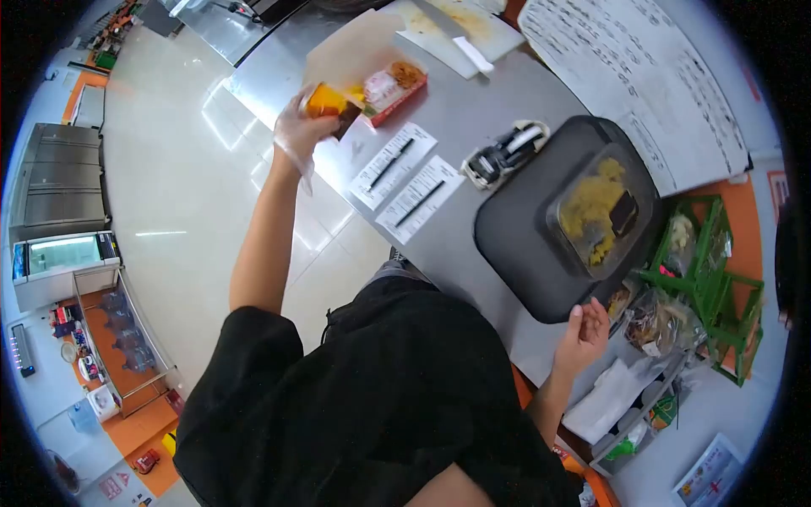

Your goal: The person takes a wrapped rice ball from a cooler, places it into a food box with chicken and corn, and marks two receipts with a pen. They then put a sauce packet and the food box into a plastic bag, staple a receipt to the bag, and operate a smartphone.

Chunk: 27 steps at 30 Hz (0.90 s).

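In a clear plastic glove, my left hand (300, 131) is closed around a small orange-yellow and dark brown item (328, 101), slightly blurred, whose kind I cannot make out. The item is just left of an open red food box (397, 103) holding rice and a browned, crumbly food. The box's pale lid (351, 49) stands raised behind it. My bare right hand (583, 334) is by the near edge of a dark grey tray (515, 245), fingers loosely curled and apart, with nothing visible in it.
A clear container (601, 211) of yellow food lies on the tray. Two paper slips with black pens (418, 204) and a dark handheld device (498, 156) lie on the steel counter. A knife (460, 42) rests on a cutting board. Green baskets (697, 245) and bagged items stand at right.
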Available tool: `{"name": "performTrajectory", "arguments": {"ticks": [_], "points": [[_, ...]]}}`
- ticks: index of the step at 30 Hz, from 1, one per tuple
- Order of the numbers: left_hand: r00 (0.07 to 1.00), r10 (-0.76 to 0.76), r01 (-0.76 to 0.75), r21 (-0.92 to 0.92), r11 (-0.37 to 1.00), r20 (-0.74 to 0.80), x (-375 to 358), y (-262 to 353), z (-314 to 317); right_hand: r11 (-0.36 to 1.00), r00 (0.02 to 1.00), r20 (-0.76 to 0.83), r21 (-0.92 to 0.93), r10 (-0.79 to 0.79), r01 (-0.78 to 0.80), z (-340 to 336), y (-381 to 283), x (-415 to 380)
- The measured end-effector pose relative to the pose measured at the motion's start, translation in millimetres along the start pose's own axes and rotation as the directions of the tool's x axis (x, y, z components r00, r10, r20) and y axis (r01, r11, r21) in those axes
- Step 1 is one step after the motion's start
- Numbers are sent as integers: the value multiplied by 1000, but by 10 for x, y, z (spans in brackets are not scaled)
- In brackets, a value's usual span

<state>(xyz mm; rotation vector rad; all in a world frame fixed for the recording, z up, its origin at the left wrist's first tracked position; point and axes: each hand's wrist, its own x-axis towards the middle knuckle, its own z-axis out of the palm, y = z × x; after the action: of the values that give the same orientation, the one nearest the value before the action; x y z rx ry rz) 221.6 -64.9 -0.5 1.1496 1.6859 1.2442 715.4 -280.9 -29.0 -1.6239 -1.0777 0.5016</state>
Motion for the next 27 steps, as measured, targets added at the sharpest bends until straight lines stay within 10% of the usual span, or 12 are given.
{"name": "performTrajectory", "arguments": {"ticks": [5,8,11,17,20,23,27], "points": [[949,275,-305,676,671,156,1038,85,86,994,998,-6,-89,67,-68,348,-270,-34],[855,416,-505,680,532,310,1688,-144,379,996,999,-35,-79,41,-43,670,-388,-185],[925,78,-354,771,529,371,1725,129,660,994,998,-34,-91,51,-54,818,-525,-301],[892,-15,-413,828,379,452,1983,-78,965,992,1000,-23,-128,1,-4,910,-656,-419],[930,18,-336,832,440,367,1885,277,868,991,996,-84,-135,-15,3,985,-664,-390],[877,360,-473,708,525,319,2359,-267,793,988,995,-95,-151,12,-27,1028,-689,-344],[953,30,-273,815,511,301,2152,141,584,994,999,-21,-104,39,-41,1185,-701,-248]]}}
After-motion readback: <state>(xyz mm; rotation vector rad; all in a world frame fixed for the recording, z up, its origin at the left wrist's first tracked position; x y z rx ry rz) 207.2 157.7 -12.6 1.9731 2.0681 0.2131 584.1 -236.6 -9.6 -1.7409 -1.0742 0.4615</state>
